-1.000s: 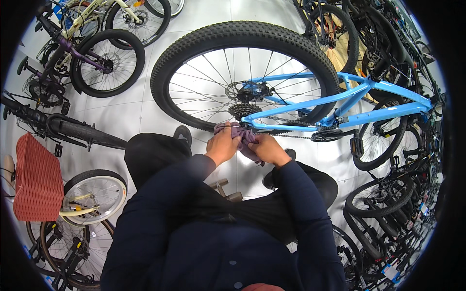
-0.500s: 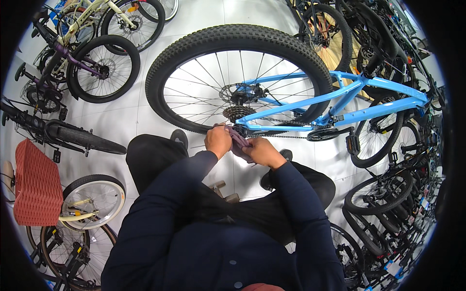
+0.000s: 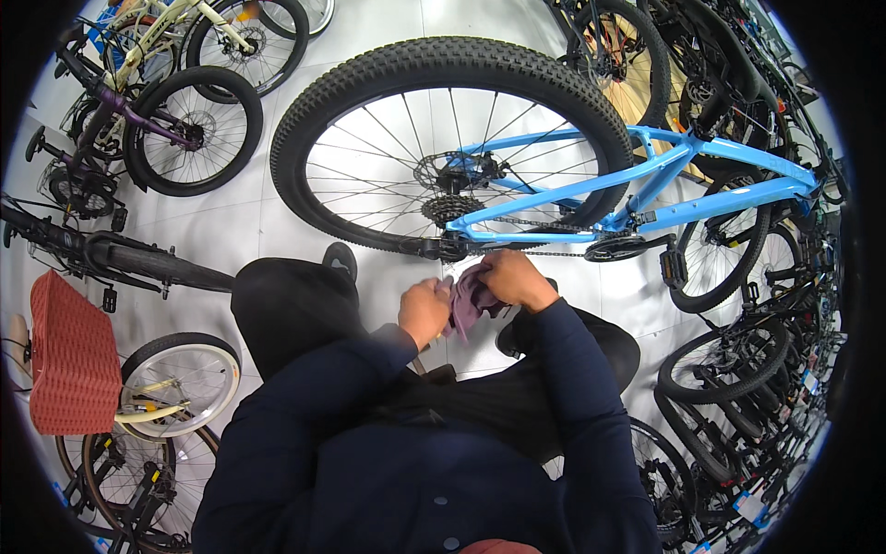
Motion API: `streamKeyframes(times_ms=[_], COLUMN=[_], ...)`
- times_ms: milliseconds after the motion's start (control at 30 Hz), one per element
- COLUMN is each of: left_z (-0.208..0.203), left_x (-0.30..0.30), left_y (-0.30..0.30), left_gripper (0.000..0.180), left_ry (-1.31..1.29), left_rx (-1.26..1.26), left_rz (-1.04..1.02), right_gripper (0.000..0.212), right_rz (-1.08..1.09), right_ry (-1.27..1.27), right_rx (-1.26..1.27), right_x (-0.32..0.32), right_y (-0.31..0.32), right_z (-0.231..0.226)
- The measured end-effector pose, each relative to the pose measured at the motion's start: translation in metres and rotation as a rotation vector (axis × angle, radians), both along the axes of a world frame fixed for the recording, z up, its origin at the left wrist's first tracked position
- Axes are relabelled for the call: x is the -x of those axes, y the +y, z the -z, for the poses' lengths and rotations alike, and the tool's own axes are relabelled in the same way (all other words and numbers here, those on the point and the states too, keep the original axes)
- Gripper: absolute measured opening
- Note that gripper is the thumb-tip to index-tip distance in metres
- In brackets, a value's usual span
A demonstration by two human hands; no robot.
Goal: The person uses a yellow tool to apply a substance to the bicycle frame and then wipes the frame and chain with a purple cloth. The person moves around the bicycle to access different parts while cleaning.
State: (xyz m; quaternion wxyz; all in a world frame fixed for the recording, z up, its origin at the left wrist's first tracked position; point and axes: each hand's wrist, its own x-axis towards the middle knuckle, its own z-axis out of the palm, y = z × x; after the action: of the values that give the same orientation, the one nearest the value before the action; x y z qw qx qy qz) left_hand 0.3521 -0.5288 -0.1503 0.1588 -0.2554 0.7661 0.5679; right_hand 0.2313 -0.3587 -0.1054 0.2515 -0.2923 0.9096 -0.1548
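Note:
Between my two hands hangs a mauve cloth (image 3: 469, 303), bunched and folded. My left hand (image 3: 425, 310) has its fingers closed on the cloth's left edge. My right hand (image 3: 517, 278) grips its upper right part. Just beyond them is a blue bicycle (image 3: 544, 196) with its rear wheel toward me; the rear derailleur (image 3: 449, 246) sits right above the cloth, apart from it. The cassette (image 3: 452, 211) and the chain (image 3: 535, 254) show on the near side of the wheel. A thick knobby tyre (image 3: 443, 57) rings the wheel.
Several bicycles stand on the left, one carrying a red woven basket (image 3: 74, 360). A dense row of bicycles (image 3: 729, 360) lines the right side. The white tiled floor (image 3: 388, 286) lies below, with my shoe (image 3: 340, 261) near the rear wheel.
My hands and the cloth have come away from the rear derailleur, back toward my body. My left hand has moved lower, and the cloth is spread more between the hands.

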Motion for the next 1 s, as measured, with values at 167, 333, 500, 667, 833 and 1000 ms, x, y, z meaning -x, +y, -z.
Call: streamKeyframes(times_ms=[167,333,500,667,833,1000], left_z=[0.038,0.043,0.032,0.028,0.016,-0.028], left_x=[0.034,0.044,0.047,0.047,0.038,0.058], left_y=[-0.016,-0.023,-0.023,-0.024,-0.014,-0.023], left_gripper=[0.033,0.037,0.032,0.028,0.026,0.038], left_ry=[0.232,0.175,0.163,0.145,0.189,0.286], left_rx=[0.336,0.376,0.475,0.468,-0.205,-0.391], left_rz=[-0.156,-0.181,-0.088,-0.102,-0.142,0.110], right_gripper=[0.025,0.023,0.024,0.025,0.029,0.035], right_rz=[0.050,0.074,0.089,-0.040,0.128,0.327], right_ry=[-0.028,-0.108,-0.161,-0.048,-0.186,-0.223], right_rx=[0.085,0.092,0.077,0.058,0.185,0.458], right_x=[-0.005,-0.009,-0.011,-0.009,-0.010,-0.013], right_y=[-0.005,-0.013,-0.012,-0.006,-0.010,-0.020], right_z=[-0.008,-0.009,-0.008,-0.016,-0.029,-0.044])
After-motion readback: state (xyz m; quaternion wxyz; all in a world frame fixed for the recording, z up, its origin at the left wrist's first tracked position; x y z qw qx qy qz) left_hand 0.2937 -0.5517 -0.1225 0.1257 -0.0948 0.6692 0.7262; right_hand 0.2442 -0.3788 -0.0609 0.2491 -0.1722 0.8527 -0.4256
